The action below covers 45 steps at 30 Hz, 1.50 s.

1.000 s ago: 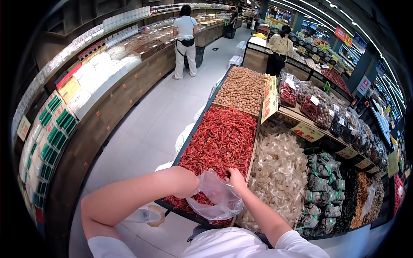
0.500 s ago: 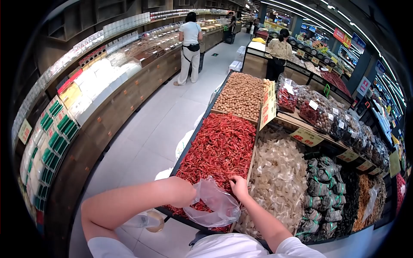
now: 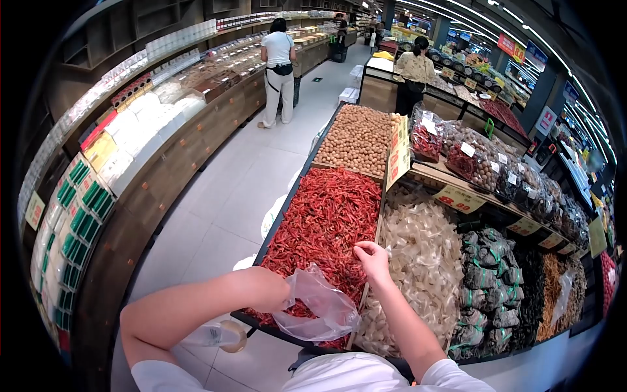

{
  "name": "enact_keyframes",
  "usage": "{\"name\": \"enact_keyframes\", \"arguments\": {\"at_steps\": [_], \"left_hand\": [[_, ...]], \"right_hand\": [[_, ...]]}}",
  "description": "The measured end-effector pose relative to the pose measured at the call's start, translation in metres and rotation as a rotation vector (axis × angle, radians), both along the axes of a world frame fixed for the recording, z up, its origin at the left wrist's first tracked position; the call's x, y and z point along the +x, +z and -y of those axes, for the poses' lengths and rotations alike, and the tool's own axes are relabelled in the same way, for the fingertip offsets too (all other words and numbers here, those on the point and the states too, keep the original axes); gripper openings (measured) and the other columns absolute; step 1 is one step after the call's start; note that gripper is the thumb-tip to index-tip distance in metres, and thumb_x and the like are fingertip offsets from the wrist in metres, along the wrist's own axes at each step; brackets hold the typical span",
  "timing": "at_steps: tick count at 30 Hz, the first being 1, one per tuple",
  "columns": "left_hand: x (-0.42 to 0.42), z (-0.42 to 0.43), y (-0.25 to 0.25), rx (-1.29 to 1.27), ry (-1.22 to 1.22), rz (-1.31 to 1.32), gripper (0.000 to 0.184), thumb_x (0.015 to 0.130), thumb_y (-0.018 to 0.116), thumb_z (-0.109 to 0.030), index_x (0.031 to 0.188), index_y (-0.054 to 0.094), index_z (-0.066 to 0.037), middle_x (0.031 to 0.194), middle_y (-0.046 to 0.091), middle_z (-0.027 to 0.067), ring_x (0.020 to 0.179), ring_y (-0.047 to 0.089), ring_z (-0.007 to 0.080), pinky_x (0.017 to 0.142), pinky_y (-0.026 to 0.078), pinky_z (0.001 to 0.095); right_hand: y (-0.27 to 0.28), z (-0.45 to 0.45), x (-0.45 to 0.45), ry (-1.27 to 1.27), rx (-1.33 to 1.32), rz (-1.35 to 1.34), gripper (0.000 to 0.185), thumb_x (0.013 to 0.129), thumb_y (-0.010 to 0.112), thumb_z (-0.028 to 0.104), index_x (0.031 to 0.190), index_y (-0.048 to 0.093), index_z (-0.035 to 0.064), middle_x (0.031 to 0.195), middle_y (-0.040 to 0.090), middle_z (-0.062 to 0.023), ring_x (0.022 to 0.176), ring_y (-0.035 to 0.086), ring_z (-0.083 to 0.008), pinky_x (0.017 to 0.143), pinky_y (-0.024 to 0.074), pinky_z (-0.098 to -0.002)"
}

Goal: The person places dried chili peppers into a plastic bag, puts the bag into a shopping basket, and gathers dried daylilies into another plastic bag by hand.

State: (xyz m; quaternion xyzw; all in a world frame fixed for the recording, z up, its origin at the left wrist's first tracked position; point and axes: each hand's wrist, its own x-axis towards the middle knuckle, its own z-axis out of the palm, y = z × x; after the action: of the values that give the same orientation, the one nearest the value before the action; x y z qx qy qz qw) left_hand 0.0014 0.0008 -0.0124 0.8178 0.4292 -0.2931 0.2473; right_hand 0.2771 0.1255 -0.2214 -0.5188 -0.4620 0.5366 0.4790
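Observation:
My left hand (image 3: 269,292) is closed on the rim of a clear plastic bag (image 3: 320,307), which hangs open over the near part of the bin. Dried red chilies (image 3: 330,219) fill that bin and show through the plastic. Farther up, at the bin's right side, my right hand (image 3: 373,260) hovers over the chilies with thumb and fingers pinched together. What the fingertips hold, if anything, is too small to make out. Just right of this hand, past the divider, lie pale, translucent dried pieces (image 3: 421,255).
Walnuts (image 3: 356,140) fill the compartment beyond. Dark bundles tied with green (image 3: 486,281) lie at the right, below a shelf of bagged goods (image 3: 509,163). A price sign (image 3: 398,153) stands by the walnuts. A person in white (image 3: 279,72) stands in the aisle (image 3: 228,183); another person (image 3: 415,72) is at the far counter.
My right hand has moved forward over the chilies, farther from the bag, and its fingers have lifted into a pinch. My left hand still grips the bag. The view has shifted slightly.

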Motion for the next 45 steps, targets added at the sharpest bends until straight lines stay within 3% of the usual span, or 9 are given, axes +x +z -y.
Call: {"name": "enact_keyframes", "arguments": {"at_steps": [6,10,14,15,20,30,36,40,45], "left_hand": [[0.001,0.001,0.006,0.016,0.015,0.009,0.027,0.092,0.055,-0.026,0.096,0.072,-0.005,0.091,0.072,0.0160,0.086,0.070,0.0358,0.078,0.055,0.0478],[0.000,0.002,0.003,0.018,0.005,0.007,0.027,0.092,0.055,-0.026,0.096,0.072,-0.006,0.090,0.072,0.0154,0.085,0.070,0.0352,0.078,0.055,0.0479],[0.002,0.002,0.008,0.014,0.001,-0.004,0.027,0.092,0.055,-0.026,0.097,0.072,-0.006,0.089,0.072,0.0148,0.085,0.070,0.0355,0.077,0.055,0.0473],[0.003,0.002,0.007,0.013,-0.002,0.000,0.027,0.092,0.055,-0.026,0.097,0.072,-0.006,0.089,0.072,0.0148,0.085,0.070,0.0355,0.077,0.055,0.0473],[0.001,0.004,0.009,-0.006,-0.018,0.026,0.027,0.092,0.055,-0.027,0.097,0.072,-0.006,0.088,0.072,0.0150,0.085,0.070,0.0357,0.077,0.056,0.0468],[0.003,0.003,0.016,0.008,-0.010,0.000,0.026,0.092,0.056,-0.026,0.095,0.072,-0.006,0.087,0.072,0.0151,0.083,0.070,0.0352,0.076,0.055,0.0481],[0.005,0.006,0.015,0.031,-0.039,0.022,0.026,0.092,0.055,-0.026,0.094,0.071,-0.005,0.085,0.071,0.0156,0.081,0.069,0.0354,0.076,0.055,0.0481],[0.005,0.008,0.007,0.023,-0.067,0.020,0.026,0.092,0.056,-0.025,0.094,0.071,-0.005,0.086,0.071,0.0160,0.084,0.070,0.0352,0.077,0.055,0.0480],[0.007,0.007,0.008,-0.003,-0.053,-0.008,0.024,0.091,0.057,-0.025,0.094,0.071,-0.005,0.087,0.072,0.0161,0.085,0.070,0.0353,0.077,0.056,0.0480]], "right_hand": [[0.145,0.053,-0.019,0.255,0.063,-0.164,0.011,0.093,0.070,0.002,0.104,0.070,-0.0010,0.089,0.071,-0.0039,0.076,0.066,-0.0099,0.070,0.0544,-0.0259],[0.197,0.099,-0.029,0.584,0.089,-0.120,0.012,0.096,0.067,0.000,0.107,0.070,-0.0031,0.090,0.071,-0.0045,0.079,0.068,-0.0103,0.072,0.0570,-0.0253],[0.197,0.118,-0.044,0.811,0.563,0.310,0.015,0.089,0.072,-0.001,0.104,0.071,-0.0007,0.098,0.072,-0.0101,0.088,0.070,-0.0202,0.076,0.0564,-0.0309],[0.178,0.118,-0.052,0.799,0.686,0.332,0.020,0.087,0.071,0.002,0.108,0.071,0.0023,0.104,0.069,-0.0136,0.088,0.069,-0.0306,0.077,0.0560,-0.0374],[0.139,0.133,-0.068,0.903,0.659,0.555,0.019,0.091,0.063,0.011,0.108,0.065,0.0042,0.102,0.064,-0.0160,0.093,0.064,-0.0393,0.080,0.0535,-0.0472],[0.146,0.141,-0.045,0.788,0.673,0.633,0.027,0.092,0.065,0.016,0.116,0.064,0.0045,0.104,0.067,-0.0154,0.097,0.065,-0.0377,0.082,0.0542,-0.0461],[0.149,0.144,-0.031,0.701,0.601,0.600,0.021,0.092,0.068,0.017,0.108,0.068,0.0032,0.095,0.070,-0.0149,0.089,0.068,-0.0364,0.079,0.0554,-0.0429],[0.161,0.144,-0.013,0.369,0.468,0.427,0.015,0.090,0.073,0.007,0.104,0.073,0.0004,0.091,0.073,-0.0102,0.079,0.070,-0.0160,0.071,0.0563,-0.0276],[0.127,0.126,0.012,0.155,0.268,0.292,0.012,0.094,0.070,0.006,0.104,0.072,-0.0014,0.086,0.072,-0.0026,0.077,0.065,-0.0071,0.068,0.0515,-0.0220]]}}
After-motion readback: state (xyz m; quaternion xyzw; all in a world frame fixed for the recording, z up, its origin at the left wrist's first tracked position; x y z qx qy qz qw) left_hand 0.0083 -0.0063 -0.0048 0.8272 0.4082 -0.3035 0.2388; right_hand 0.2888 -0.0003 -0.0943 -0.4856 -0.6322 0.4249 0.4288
